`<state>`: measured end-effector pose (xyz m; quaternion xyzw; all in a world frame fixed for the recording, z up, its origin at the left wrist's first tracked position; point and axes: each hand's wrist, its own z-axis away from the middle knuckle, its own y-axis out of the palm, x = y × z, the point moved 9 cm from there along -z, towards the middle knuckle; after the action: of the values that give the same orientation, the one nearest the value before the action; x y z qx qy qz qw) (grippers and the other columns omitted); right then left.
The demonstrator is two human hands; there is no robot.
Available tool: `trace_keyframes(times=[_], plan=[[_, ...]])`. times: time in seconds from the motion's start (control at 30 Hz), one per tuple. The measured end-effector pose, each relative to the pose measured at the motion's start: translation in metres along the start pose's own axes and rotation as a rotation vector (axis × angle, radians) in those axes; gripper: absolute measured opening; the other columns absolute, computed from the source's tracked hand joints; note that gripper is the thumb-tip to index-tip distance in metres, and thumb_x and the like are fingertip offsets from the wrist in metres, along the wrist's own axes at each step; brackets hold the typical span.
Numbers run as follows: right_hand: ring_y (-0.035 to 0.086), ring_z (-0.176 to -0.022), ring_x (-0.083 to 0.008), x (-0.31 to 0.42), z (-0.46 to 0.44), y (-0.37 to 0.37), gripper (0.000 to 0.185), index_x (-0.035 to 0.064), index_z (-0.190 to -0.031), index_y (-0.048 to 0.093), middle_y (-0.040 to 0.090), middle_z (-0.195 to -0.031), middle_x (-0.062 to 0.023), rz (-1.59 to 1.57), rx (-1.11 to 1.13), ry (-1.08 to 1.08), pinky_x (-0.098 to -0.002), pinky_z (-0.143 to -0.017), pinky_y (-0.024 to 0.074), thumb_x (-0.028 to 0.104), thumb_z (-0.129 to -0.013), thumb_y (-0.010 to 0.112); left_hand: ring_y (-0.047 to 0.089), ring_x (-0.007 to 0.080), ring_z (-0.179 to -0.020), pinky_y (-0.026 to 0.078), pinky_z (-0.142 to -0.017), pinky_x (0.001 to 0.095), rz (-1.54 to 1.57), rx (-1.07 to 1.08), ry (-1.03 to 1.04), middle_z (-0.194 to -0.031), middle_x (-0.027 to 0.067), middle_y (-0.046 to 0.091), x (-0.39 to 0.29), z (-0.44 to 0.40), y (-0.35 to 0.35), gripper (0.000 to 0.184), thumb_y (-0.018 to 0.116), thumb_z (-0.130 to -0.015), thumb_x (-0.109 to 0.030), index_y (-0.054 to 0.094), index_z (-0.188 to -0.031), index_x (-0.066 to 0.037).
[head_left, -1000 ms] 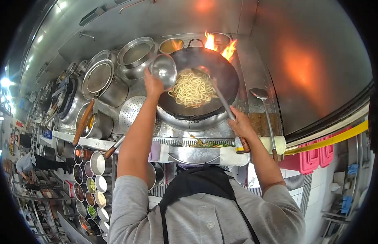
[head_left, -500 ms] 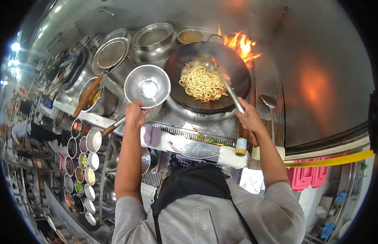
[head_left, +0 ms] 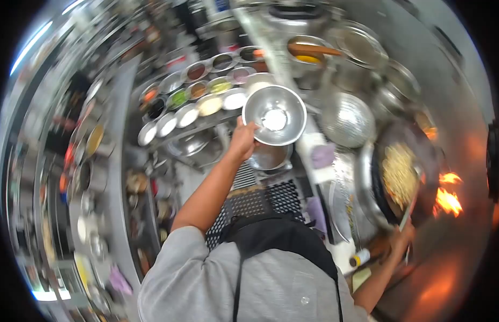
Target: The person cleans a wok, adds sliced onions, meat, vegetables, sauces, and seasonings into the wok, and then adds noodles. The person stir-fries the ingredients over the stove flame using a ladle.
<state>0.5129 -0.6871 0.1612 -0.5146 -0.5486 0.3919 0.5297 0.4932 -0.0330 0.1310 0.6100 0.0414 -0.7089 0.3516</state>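
Observation:
My left hand (head_left: 244, 139) grips the rim of a steel mixing bowl (head_left: 263, 129), its bare inside facing up, near the seasoning tubs. At the far right, my right hand (head_left: 402, 242) is closed round the handle of a metal ladle (head_left: 407, 213). That handle leads into a dark wok (head_left: 429, 147) where pale noodles (head_left: 399, 172) lie in a heap. The ladle's head is blurred and cannot be made out. Orange flames (head_left: 449, 197) burn at the wok's far side.
Tubs of seasonings (head_left: 209, 104) stand in rows on the left. A perforated strainer (head_left: 347, 119), a pot (head_left: 308, 59) with a wooden handle across it, and a purple cloth (head_left: 323, 155) lie along the stove. A small jar (head_left: 360, 258) sits near my right forearm.
My view has swung left, so the wok now appears at far right. My left hand has carried the bowl away from the stove toward the tubs. The right hand still holds the ladle.

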Motion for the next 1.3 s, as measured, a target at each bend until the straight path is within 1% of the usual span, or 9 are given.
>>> trace_keyframes(times=[0.07, 0.1, 0.5, 0.57, 0.63, 0.7, 0.9, 1.0, 1.3], plan=[[0.060, -0.093, -0.0386, 0.016, -0.017, -0.018, 0.046, 0.0012, -0.123, 0.056, 0.060, -0.099, -0.0232, -0.116, -0.090, -0.052, -0.0430, -0.080, 0.0475, -0.001, -0.078, 0.067, 0.060, 0.0265, -0.091, 0.056, -0.064, 0.0416, 0.027, -0.166, 0.029, -0.111, 0.0149, 0.051, -0.024, 0.028, -0.066, 0.041, 0.051, -0.086, -0.010, 0.035, -0.123, -0.011], [0.060, -0.094, -0.0365, 0.015, -0.009, -0.030, 0.043, 0.0026, -0.128, 0.055, 0.059, -0.106, -0.0232, -0.028, -0.484, -0.196, -0.0422, -0.079, 0.0485, 0.003, -0.087, 0.063, 0.058, 0.0241, -0.096, 0.053, -0.072, 0.0420, 0.044, -0.264, 0.029, -0.112, 0.0133, 0.052, -0.032, 0.045, -0.102, 0.042, 0.053, -0.087, -0.010, 0.038, -0.126, -0.011], [0.058, -0.088, -0.0155, 0.344, -0.023, 0.035, 0.038, 0.0068, -0.135, 0.052, 0.056, -0.111, -0.0092, -0.660, 0.008, -0.627, -0.0253, -0.061, 0.0469, 0.012, -0.097, 0.049, 0.067, 0.0294, -0.084, 0.058, -0.047, 0.0408, 0.053, -1.285, 0.615, -0.111, 0.0186, 0.057, -0.147, 0.368, -0.484, 0.039, 0.046, -0.096, -0.029, 0.037, -0.123, -0.002], [0.058, -0.089, -0.0158, 0.386, -0.011, 0.041, 0.038, 0.0063, -0.134, 0.052, 0.057, -0.111, -0.0097, -0.635, 0.073, -0.683, -0.0256, -0.063, 0.0480, 0.012, -0.097, 0.049, 0.065, 0.0327, -0.087, 0.058, -0.058, 0.0466, -0.051, -1.598, 0.645, -0.110, 0.0206, 0.058, -0.156, 0.449, -0.530, 0.039, 0.045, -0.097, -0.030, 0.044, -0.119, 0.002], [0.058, -0.088, -0.0158, 0.414, -0.004, 0.053, 0.037, 0.0060, -0.134, 0.052, 0.056, -0.111, -0.0099, -0.651, 0.083, -0.733, -0.0258, -0.064, 0.0485, 0.012, -0.097, 0.049, 0.059, 0.0404, -0.103, 0.052, -0.080, 0.0508, -0.808, -1.988, 0.246, -0.111, 0.0251, 0.060, -0.154, 0.538, -0.608, 0.039, 0.042, -0.096, -0.032, 0.058, -0.109, 0.002], [0.058, -0.087, -0.0158, 0.439, 0.009, 0.056, 0.037, 0.0056, -0.133, 0.052, 0.056, -0.111, -0.0101, -0.671, 0.088, -0.771, -0.0260, -0.065, 0.0491, 0.012, -0.097, 0.049, 0.056, 0.0485, -0.098, 0.045, -0.090, 0.0525, -0.850, -2.172, 0.222, -0.108, 0.0318, 0.056, -0.151, 0.603, -0.640, 0.047, 0.048, -0.092, -0.037, 0.058, -0.106, 0.008], [0.056, -0.078, -0.0117, 0.499, 0.071, 0.068, 0.036, 0.0063, -0.132, 0.053, 0.057, -0.110, -0.0067, -0.686, 0.271, -0.752, -0.0227, -0.058, 0.0462, 0.010, -0.096, 0.049, 0.060, 0.0444, -0.099, 0.048, -0.089, 0.0518, -0.739, -2.145, -0.122, -0.104, 0.0334, 0.057, -0.108, 0.694, -0.726, 0.044, 0.046, -0.089, -0.029, 0.057, -0.107, 0.010], [0.054, -0.076, -0.0097, 0.511, 0.086, 0.079, 0.036, 0.0063, -0.130, 0.055, 0.057, -0.106, -0.0051, -0.743, 0.303, -0.780, -0.0217, -0.055, 0.0439, 0.007, -0.095, 0.050, 0.062, 0.0355, -0.082, 0.055, -0.065, 0.0516, -0.069, -1.944, -0.048, -0.097, 0.0249, 0.058, -0.060, 0.698, -0.754, 0.035, 0.048, -0.088, -0.013, 0.049, -0.116, 0.007], [0.054, -0.074, -0.0065, 0.511, 0.111, 0.106, 0.035, 0.0099, -0.129, 0.056, 0.058, -0.102, -0.0014, -0.795, 0.384, -0.703, -0.0191, -0.054, 0.0425, 0.006, -0.094, 0.053, 0.059, 0.0334, -0.079, 0.060, -0.068, 0.0510, 0.642, -2.037, 0.644, -0.105, 0.0241, 0.054, -0.031, 0.756, -0.796, 0.033, 0.050, -0.087, -0.002, 0.045, -0.118, 0.008]])
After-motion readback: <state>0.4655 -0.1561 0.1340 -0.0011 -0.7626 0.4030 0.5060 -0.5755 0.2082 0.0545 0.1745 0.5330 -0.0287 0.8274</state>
